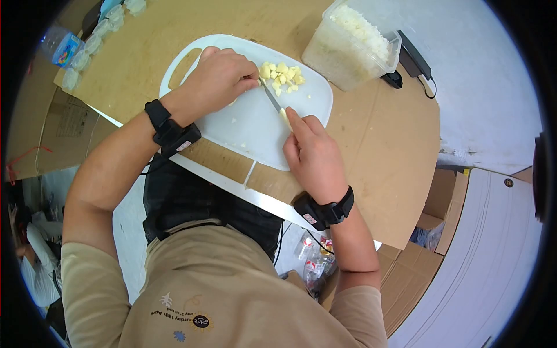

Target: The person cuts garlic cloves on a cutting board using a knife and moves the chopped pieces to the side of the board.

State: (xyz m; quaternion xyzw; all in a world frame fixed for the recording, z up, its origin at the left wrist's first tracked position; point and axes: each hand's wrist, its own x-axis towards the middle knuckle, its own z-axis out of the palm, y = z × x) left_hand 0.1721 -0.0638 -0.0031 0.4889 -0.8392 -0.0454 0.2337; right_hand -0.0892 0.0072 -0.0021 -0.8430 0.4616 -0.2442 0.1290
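A white cutting board (243, 130) with a handle hole lies on the cardboard-covered table. My right hand (316, 153) grips the pale handle of a small knife (271, 97), its index finger stretched along it. The blade points up and left, its tip beside the fingertips of my left hand (223, 75). That hand is closed in a pinch over the board, on a small pale-yellow piece that looks like garlic, mostly hidden by the fingers. Just right of it sits a heap of chopped pale-yellow garlic pieces (282, 75). A few tiny bits are scattered on the board.
A clear plastic tub of white rice (348, 49) stands beyond the board at right, near a black power adapter (413, 55). Several clear plastic cups (93, 43) and a bottle (64, 49) line the far left edge. Cardboard boxes (406, 278) stand below at right.
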